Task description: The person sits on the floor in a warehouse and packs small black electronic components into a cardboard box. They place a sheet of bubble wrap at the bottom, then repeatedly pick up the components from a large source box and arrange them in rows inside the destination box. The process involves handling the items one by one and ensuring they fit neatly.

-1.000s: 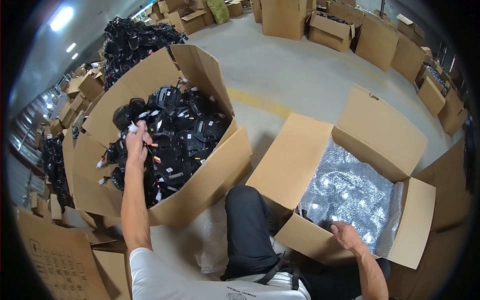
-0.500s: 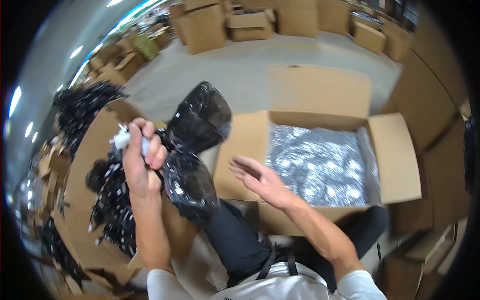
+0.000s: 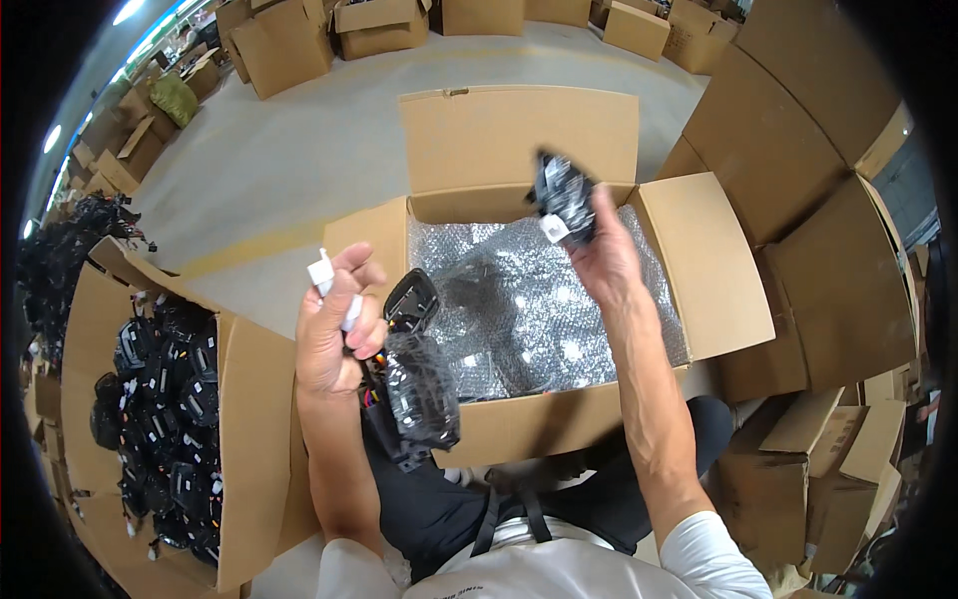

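Note:
My left hand (image 3: 334,339) is closed around white plug connectors (image 3: 320,274) at the left of the open carton. Below and beside it hang black plastic parts (image 3: 423,384) in clear film, with coloured wires running up toward my fingers. My right hand (image 3: 611,258) grips another film-wrapped black part (image 3: 565,198), which carries a small white label. It is held above the carton (image 3: 519,130), over the sheet of bubble wrap (image 3: 539,309) that covers the inside. The black part is slightly blurred by motion.
A tall carton (image 3: 261,439) at my left holds many similar black parts (image 3: 165,419) with white plugs. Stacked cartons (image 3: 808,270) stand close on the right, with opened ones (image 3: 798,469) below. More boxes (image 3: 384,28) line the far floor, and a green sack (image 3: 174,100) lies at the far left.
My right hand, earlier open with nothing in it, now holds a wrapped black part over the carton. The left hand keeps its grip on the plugs. The view has shifted toward the right.

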Available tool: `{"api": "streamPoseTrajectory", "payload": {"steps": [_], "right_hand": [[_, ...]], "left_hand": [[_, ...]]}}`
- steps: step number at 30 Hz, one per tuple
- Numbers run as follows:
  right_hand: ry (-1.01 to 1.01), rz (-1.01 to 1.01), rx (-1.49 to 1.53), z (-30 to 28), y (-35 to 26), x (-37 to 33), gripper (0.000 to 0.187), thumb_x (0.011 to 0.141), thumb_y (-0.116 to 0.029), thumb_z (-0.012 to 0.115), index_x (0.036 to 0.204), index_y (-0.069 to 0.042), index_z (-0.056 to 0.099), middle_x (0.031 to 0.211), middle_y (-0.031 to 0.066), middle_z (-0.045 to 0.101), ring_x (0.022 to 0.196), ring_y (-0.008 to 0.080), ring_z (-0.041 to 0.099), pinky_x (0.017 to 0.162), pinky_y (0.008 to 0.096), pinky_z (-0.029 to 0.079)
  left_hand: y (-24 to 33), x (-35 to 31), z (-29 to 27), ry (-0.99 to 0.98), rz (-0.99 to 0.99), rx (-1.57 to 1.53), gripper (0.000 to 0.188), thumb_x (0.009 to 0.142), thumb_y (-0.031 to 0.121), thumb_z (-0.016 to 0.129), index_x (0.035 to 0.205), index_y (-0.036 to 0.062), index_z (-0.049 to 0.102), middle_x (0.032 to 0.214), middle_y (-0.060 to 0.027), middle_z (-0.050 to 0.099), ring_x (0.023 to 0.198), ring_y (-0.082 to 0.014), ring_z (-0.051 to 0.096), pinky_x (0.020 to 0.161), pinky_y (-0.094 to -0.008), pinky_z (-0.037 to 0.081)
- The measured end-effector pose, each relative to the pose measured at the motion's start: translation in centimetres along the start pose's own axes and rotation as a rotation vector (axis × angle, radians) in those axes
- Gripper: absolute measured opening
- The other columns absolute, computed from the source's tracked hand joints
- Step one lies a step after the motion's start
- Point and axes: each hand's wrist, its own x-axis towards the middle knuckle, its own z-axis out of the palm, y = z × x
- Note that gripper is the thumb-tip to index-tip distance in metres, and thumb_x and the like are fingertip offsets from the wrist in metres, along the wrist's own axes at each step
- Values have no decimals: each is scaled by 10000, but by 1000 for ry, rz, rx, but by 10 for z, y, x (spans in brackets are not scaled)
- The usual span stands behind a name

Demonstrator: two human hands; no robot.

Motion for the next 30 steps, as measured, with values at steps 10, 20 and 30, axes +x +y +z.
{"api": "streamPoseTrajectory", "payload": {"steps": [10,20,30], "right_hand": [[-8,373,-226,-49,210,128,398,981,-266,684,1172,78,619,1115,161,706,1001,260,686,900,450,543],[63,-204,-1704,-35,228,122,460,856,-376,764,969,59,671,947,270,694,963,477,652,866,534,513],[-263,823,-484,19,94,-5,1045,950,-775,359,1493,116,304,792,170,686,658,252,701,649,350,612]], "left_hand": [[-26,40,-31,219,60,-153,320,1054,265,576,1221,-8,573,850,-37,550,494,-44,397,400,-203,338],[-26,51,-59,546,285,-127,267,991,311,688,1056,72,591,809,12,533,550,-57,423,487,-242,342],[-37,47,-41,429,395,-7,213,936,68,728,1106,9,616,800,7,537,596,-75,472,530,-255,407]]}}
